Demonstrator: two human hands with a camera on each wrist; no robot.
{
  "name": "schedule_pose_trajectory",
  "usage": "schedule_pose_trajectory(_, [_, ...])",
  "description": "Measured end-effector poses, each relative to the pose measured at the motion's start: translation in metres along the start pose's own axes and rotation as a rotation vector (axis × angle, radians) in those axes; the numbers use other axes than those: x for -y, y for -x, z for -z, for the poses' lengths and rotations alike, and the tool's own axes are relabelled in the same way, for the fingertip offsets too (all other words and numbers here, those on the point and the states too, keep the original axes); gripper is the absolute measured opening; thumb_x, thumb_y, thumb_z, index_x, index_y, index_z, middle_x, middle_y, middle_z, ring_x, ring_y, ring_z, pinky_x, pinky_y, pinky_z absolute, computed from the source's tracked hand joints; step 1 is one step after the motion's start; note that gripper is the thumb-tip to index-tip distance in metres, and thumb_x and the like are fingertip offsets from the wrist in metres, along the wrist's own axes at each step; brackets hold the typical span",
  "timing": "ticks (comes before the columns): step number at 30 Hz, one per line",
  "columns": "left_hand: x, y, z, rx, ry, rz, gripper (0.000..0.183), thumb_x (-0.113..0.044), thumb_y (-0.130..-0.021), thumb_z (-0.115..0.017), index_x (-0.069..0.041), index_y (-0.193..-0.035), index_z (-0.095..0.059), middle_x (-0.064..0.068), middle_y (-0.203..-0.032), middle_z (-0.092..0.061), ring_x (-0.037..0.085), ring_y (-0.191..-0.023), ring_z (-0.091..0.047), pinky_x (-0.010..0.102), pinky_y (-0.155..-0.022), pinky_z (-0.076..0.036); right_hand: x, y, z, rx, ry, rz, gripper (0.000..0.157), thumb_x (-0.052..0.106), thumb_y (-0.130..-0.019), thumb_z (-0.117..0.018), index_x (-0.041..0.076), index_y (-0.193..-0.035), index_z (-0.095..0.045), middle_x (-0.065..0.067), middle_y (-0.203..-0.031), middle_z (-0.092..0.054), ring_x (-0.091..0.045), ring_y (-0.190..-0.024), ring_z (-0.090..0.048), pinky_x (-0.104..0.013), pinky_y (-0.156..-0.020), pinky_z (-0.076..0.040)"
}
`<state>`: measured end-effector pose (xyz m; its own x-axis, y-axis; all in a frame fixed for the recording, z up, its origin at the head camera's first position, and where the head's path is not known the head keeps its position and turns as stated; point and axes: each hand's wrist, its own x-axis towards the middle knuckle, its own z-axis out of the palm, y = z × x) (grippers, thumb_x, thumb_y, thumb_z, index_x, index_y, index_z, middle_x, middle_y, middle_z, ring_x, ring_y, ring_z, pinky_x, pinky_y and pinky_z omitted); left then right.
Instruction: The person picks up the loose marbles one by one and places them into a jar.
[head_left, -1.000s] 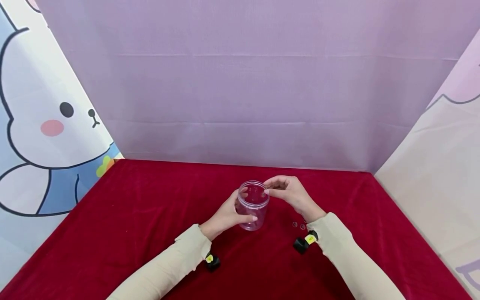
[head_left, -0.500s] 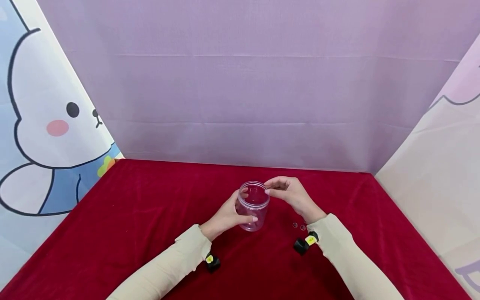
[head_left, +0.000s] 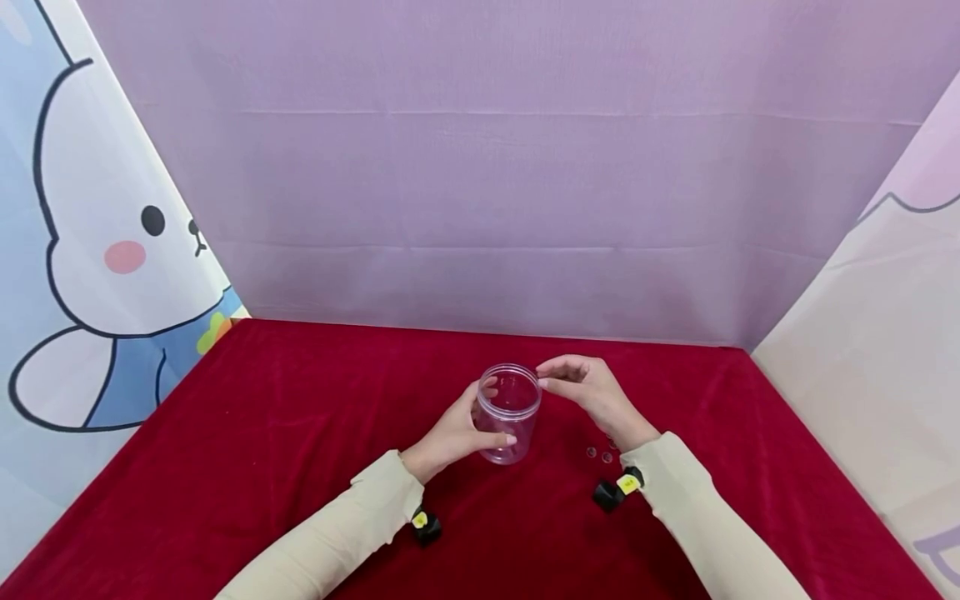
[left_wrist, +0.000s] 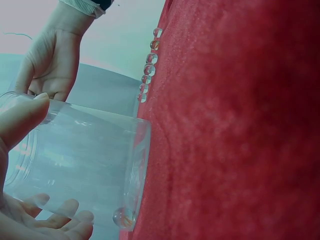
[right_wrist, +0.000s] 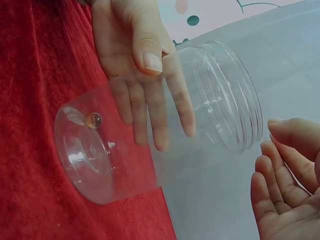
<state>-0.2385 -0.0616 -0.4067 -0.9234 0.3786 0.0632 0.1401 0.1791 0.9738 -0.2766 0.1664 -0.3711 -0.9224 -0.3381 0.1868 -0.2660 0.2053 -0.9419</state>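
My left hand [head_left: 453, 432] holds a clear plastic jar [head_left: 508, 425] round its side, thumb in front and fingers behind. The jar is lidless, with a threaded neck, and its base is down at the red cloth. One glass marble [right_wrist: 94, 120] with an orange swirl lies inside at the bottom. Just outside the rim, on the right, is my right hand [head_left: 592, 396], thumb tip and index fingertip close together. Nothing shows between those fingertips in the right wrist view. Several more marbles [left_wrist: 149, 69] sit in a row on the cloth, partly behind the right wrist in the head view.
Red velvet cloth [head_left: 300, 400] covers the table. A lilac curtain [head_left: 480, 183] rises along its back edge, with printed panels on the left [head_left: 97, 250] and right [head_left: 885, 358]. Each wrist wears a black camera, the right one [head_left: 609, 494] close to the marbles.
One second ago a small clear thing showed at the right fingertips inside the rim; it is gone from there. The right hand has shifted slightly right, off the rim. The left grip stays the same.
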Motion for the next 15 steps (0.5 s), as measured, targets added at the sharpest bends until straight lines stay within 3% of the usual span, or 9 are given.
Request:
schedule_pose_trajectory(4, [0.02,-0.011,0.0,-0.011,-0.006,-0.008,0.087,-0.011,-0.076,-0.078,-0.01,-0.145,-0.025,0.017,-0.141,-0.038,0.033,-0.125,-0.039,0.053,-0.098,-0.04,0.0,0.003,0.002,-0.007,0.011,-0.021,0.033,0.017,-0.085,-0.071,-0.002,-0.111,-0.065,-0.018,-0.107,-0.066,-0.019,-0.091,-0.062,-0.034,-0.084,-0.051])
schedule_pose_trajectory(15, [0.025,-0.016,-0.002,-0.015,0.0,-0.017,0.089,-0.017,-0.075,-0.08,-0.011,-0.145,-0.026,0.016,-0.141,-0.039,0.03,-0.125,-0.039,0.05,-0.099,-0.04,-0.018,0.006,0.016,-0.02,0.062,-0.065,0.03,0.02,-0.085,-0.071,0.004,-0.11,-0.066,-0.017,-0.11,-0.066,-0.02,-0.093,-0.061,-0.042,-0.087,-0.049])
